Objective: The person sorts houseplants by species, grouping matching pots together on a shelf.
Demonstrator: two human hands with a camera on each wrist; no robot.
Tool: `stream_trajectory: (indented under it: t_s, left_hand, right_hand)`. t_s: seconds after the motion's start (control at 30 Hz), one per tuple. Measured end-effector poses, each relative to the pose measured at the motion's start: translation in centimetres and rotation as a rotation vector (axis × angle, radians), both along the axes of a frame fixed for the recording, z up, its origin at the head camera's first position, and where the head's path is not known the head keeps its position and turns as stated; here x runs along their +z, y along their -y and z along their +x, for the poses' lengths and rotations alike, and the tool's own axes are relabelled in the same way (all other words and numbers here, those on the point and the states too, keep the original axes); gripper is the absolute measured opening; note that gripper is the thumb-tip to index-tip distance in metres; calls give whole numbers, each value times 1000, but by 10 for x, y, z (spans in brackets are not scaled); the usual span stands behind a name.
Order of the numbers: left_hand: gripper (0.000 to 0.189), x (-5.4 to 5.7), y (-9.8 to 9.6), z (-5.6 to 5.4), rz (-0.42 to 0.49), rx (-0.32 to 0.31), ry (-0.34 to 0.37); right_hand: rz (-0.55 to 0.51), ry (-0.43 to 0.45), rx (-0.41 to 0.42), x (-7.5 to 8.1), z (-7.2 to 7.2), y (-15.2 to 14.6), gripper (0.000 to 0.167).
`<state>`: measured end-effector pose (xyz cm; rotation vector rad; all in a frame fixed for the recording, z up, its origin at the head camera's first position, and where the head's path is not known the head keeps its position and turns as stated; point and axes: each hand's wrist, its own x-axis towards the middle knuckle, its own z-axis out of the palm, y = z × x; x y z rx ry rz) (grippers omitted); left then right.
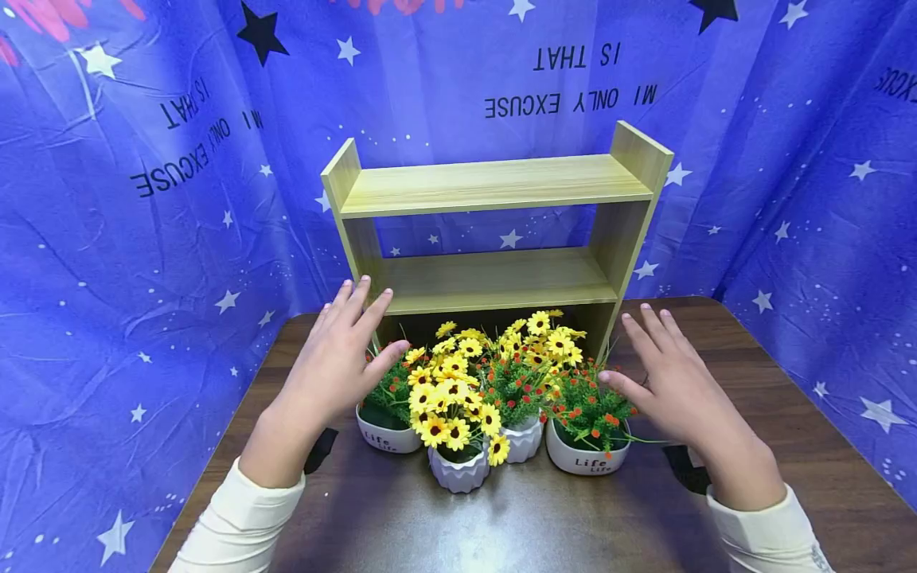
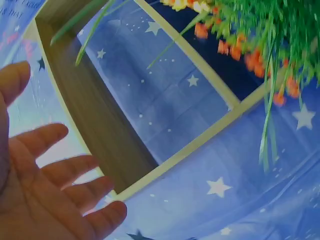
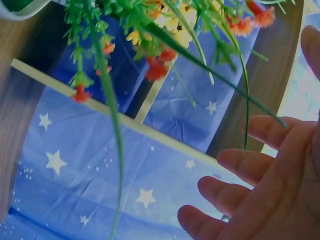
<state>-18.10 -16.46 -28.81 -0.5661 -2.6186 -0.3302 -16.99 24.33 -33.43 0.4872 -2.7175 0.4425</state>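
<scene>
- The left hand (image 1: 335, 360) and right hand (image 1: 675, 383) are released, fingers apart, on either side of the potted flowers (image 1: 455, 390), which stand on the counter (image 1: 501, 525) before the shelf (image 1: 494, 185).
- Any lift would likely go best by the pot walls, sparing the crowded stems.
- Visible: two oval pots (image 1: 589, 460), two ribbed pots (image 1: 459, 475), one shelf; others may be hidden.

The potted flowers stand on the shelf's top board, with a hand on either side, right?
Not quite: the potted flowers stand on the table, not the top board, as the head view shows. The left hand and right hand are indeed on either side.
</scene>
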Motion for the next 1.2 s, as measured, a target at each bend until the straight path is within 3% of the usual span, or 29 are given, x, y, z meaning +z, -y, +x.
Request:
stream_trajectory:
  t_s: [0.2, 0.37, 0.53, 0.67, 0.9, 1.2]
  left_hand:
    - [66, 21, -1, -5, -56, -32, -122]
    - [63, 46, 0, -13, -51, -73, -235]
    - [60, 75, 4, -31, 0, -60, -306]
    - [58, 92, 9, -51, 68, -19, -316]
    - [61, 100, 19, -77, 107, 87, -292]
    - [64, 98, 28, -93, 128, 173, -202]
  right_hand:
    - [-54, -7, -26, -4, 4, -14, 81]
    - [-106, -42, -27, -14, 7, -26, 77]
    - [-143, -128, -23, -28, 8, -37, 73]
    - [-165, -159, -24, -38, 9, -44, 72]
    - [-224, -129, -21, -58, 12, -46, 69]
    - [-295, -64, -40, -70, 21, -46, 64]
